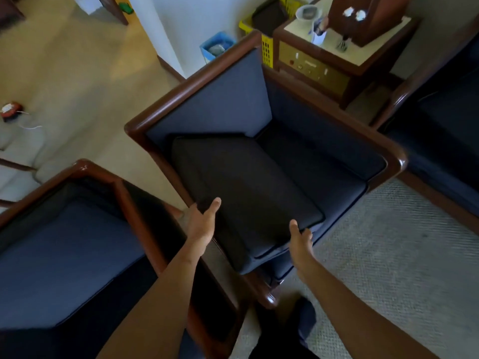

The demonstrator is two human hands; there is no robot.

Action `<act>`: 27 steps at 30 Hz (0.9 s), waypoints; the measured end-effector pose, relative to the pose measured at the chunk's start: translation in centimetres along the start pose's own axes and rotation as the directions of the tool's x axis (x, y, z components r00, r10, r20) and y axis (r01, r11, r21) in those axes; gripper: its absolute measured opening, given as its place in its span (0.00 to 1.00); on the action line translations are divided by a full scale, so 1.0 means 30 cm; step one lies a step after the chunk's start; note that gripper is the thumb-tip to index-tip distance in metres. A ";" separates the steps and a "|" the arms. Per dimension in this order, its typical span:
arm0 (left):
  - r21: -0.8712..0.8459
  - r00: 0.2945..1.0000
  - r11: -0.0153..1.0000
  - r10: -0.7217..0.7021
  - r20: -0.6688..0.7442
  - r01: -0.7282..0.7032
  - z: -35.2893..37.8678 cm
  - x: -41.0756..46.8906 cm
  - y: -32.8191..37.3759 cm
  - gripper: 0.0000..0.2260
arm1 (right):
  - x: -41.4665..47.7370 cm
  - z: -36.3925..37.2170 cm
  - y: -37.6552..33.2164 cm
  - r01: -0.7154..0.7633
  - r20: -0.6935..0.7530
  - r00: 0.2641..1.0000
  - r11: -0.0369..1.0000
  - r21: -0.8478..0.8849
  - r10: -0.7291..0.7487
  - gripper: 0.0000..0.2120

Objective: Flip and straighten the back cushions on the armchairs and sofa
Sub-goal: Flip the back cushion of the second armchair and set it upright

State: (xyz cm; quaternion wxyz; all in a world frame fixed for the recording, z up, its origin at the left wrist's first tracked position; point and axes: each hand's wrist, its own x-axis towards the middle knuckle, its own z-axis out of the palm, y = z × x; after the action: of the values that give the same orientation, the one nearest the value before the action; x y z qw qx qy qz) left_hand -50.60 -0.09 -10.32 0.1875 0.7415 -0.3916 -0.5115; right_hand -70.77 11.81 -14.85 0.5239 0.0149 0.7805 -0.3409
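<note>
A dark back cushion (246,193) is seen lying flat on the seat of the middle armchair (215,104), its near edge overhanging the front. It is gripped at two near corners — the left hand (203,221) at about 9 o'clock of the cushion, thumb on top, and the right hand (300,239) at about 5 o'clock, fingers curled under. The cushion is judged soft, bulky and fairly light; the corners — not the sagging middle — are best held for flipping

Lounge (wood-framed armchairs (259,141), side table (337,47))
</note>
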 end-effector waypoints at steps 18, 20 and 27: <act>-0.179 0.965 0.949 -0.244 0.101 0.258 0.214 0.032 0.225 0.63 | 0.097 -0.132 -0.160 -0.389 0.218 0.921 0.778 0.492 0.323 0.31; -0.155 0.968 0.958 -0.227 0.110 0.242 0.297 0.006 0.295 0.68 | 0.105 -0.218 -0.243 -0.361 0.194 0.933 0.795 0.488 0.304 0.25; 0.036 0.997 0.998 -0.045 0.059 0.043 0.553 -0.081 0.542 0.66 | 0.131 -0.458 -0.537 0.140 0.066 0.989 0.988 -0.059 -0.136 0.29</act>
State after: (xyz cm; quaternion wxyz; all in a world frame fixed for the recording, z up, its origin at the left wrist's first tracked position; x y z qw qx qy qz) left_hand -72.34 -6.31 -4.54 0.1516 0.7375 -0.3891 -0.5307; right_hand -89.76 5.65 -6.78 0.5233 -0.0663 0.7734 -0.3516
